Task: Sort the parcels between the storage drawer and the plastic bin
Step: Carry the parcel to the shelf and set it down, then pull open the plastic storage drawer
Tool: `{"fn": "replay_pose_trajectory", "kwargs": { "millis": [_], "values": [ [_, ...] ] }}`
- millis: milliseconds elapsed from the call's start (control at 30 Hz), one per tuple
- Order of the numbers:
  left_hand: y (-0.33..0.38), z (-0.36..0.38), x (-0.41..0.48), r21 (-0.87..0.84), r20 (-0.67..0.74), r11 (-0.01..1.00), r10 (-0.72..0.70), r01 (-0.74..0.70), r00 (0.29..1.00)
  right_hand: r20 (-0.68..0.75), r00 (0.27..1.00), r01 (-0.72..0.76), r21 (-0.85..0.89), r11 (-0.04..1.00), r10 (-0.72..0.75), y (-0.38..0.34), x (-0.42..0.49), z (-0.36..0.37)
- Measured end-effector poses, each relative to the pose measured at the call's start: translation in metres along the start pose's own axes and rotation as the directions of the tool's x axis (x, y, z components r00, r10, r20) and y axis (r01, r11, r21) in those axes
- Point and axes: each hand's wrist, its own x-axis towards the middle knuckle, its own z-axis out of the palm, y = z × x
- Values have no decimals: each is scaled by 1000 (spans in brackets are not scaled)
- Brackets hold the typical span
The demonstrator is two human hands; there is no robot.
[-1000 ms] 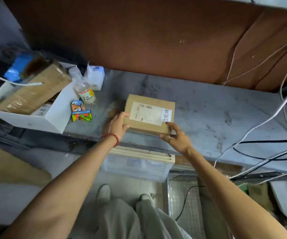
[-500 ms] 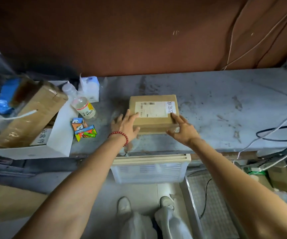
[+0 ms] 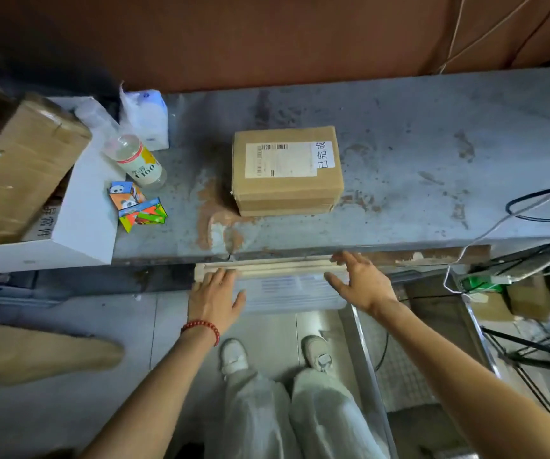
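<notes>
A brown cardboard parcel (image 3: 287, 170) with a white shipping label lies alone on the worn grey tabletop (image 3: 415, 160). Below the table's front edge sits a translucent plastic storage drawer (image 3: 286, 289) with a cream top rim. My left hand (image 3: 215, 298), with a red bead bracelet at the wrist, rests flat on the drawer's left front, fingers spread. My right hand (image 3: 361, 284) hovers open at the drawer's right corner, its fingertips at the rim. Neither hand holds anything. A white bin (image 3: 81, 223) at the left holds a large taped cardboard parcel (image 3: 18, 170).
A plastic bottle (image 3: 138, 160), small colourful boxes (image 3: 136, 207) and a white tissue pack (image 3: 146, 115) lie between the bin and the parcel. Cables (image 3: 531, 207) trail over the table's right end. A metal rack (image 3: 409, 352) stands on the floor at the right, beside my feet.
Both hands have let go of the parcel, left it on the table, and dropped down to the front of the storage drawer.
</notes>
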Motion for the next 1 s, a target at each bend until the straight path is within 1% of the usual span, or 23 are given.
{"fn": "replay_pose_trajectory", "kwargs": {
  "millis": [33, 67, 133, 200, 300, 400, 500, 567, 667, 700, 800, 900, 1000],
  "values": [
    [-4, 14, -5, 18, 118, 999, -34, 33, 992, 76, 997, -17, -31, 999, 20, 4, 1, 9],
    [-7, 27, -7, 51, 189, 997, -61, 52, 980, 141, 989, -29, -71, 997, 39, 8, 2, 19],
    [-13, 47, -5, 107, 274, 990, -116, 89, 955, 213, 975, -31, -152, 988, 63, 18, 9, 40],
    [-21, 68, 3, 105, 301, 985, -161, 136, 940, 231, 970, -37, -190, 981, 81, 29, 20, 62],
    [-36, 103, 11, 140, 321, 980, -178, 139, 930, 260, 960, -53, -208, 977, 107, 46, 32, 101],
    [-45, 137, 23, 128, 316, 986, -146, 110, 938, 267, 959, -40, -206, 978, 96, 55, 43, 141],
    [-42, 164, 35, 87, 212, 996, -53, 35, 976, 215, 976, 8, -190, 982, 33, 61, 53, 169],
    [-39, 177, 41, 71, 83, 997, 3, -9, 997, 162, 987, 58, -219, 974, -22, 64, 59, 182],
    [-38, 198, 50, 81, -130, 993, 99, -89, 987, 57, 992, 124, -260, 958, -113, 72, 66, 200],
    [-38, 204, 54, 78, -170, 992, 115, -103, 979, 21, 990, 141, -269, 953, -141, 75, 70, 206],
    [-37, 220, 64, 62, -248, 990, 141, -129, 958, -99, 973, 176, -262, 949, -208, 85, 83, 222],
    [-34, 236, 77, 34, -298, 989, 145, -141, 944, -224, 934, 229, -219, 949, -277, 94, 99, 238],
    [-27, 252, 83, 57, -308, 987, 158, -148, 938, -290, 916, 239, -160, 958, -277, 98, 105, 252]
  ]
}}
